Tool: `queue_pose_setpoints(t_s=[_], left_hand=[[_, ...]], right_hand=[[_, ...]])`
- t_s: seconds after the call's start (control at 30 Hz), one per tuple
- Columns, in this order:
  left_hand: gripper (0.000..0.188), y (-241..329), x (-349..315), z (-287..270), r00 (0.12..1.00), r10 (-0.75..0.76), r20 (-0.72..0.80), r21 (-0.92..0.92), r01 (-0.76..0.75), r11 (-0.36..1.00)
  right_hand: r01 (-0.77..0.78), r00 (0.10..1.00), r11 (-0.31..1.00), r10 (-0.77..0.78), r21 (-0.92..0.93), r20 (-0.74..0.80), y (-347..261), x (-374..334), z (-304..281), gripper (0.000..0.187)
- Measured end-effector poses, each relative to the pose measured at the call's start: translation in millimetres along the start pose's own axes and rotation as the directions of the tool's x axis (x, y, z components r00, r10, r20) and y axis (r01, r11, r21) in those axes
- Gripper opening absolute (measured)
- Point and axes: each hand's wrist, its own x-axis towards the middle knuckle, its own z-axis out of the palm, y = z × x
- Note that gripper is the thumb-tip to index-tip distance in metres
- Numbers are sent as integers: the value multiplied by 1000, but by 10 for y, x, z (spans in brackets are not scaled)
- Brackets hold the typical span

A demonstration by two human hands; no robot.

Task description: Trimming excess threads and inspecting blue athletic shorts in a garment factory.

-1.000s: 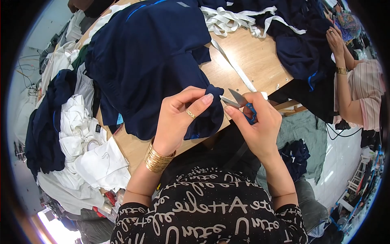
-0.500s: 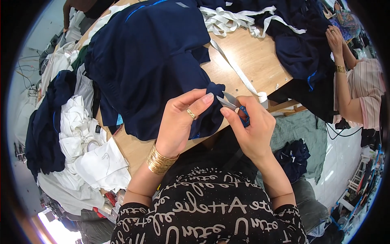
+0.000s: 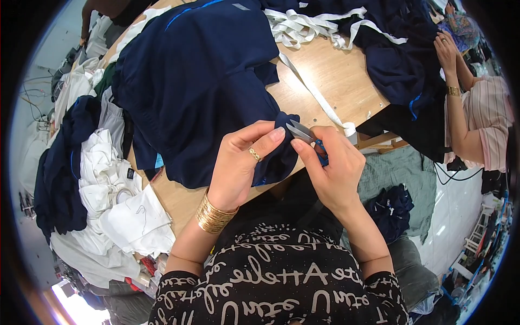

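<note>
A navy blue garment [image 3: 200,81] with bright blue trim spreads over the wooden table. My left hand [image 3: 241,154] pinches a bunched edge of it between thumb and fingers, near the table's front edge. In my right hand [image 3: 333,162] is a small pair of thread snips [image 3: 301,131] with silver blades and blue grips. Their blades point left at the pinched cloth, the tips touching or very close to it; I cannot tell which. The grips are partly covered by my fingers.
White tape [image 3: 309,27] lies tangled at the back, one strip [image 3: 311,86] trailing forward. White cloths [image 3: 105,179] pile at the left. Another navy garment [image 3: 398,65] lies at the right, near a co-worker's hand [image 3: 447,51]. A wooden table [image 3: 346,70] carries the work.
The snips have moved slightly left toward the pinched cloth, and their blades stand at a different angle. My left hand has barely moved.
</note>
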Motion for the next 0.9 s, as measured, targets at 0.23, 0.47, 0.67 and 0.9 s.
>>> queue_pose_setpoints(t_s=[0.23, 0.47, 0.67, 0.9], left_hand=[[17, -33, 4, -10, 999, -6, -48, -30, 5, 1000], [17, -49, 12, -58, 998, -9, -58, 2, 9, 1000], [15, 5, 16, -25, 999, 32, -38, 36, -31, 999], [17, 39, 31, -58, 998, 65, -1, 173, -64, 983]], right_hand=[[-178, 984, 975, 176, 131, 27, 21, 3, -23, 19], [-334, 942, 899, 332, 284, 55, 78, 6, -7, 24], [-239, 971, 919, 232, 314, 59, 55, 54, -4, 28], [-501, 840, 683, 237, 531, 489, 58, 223, -59, 26]])
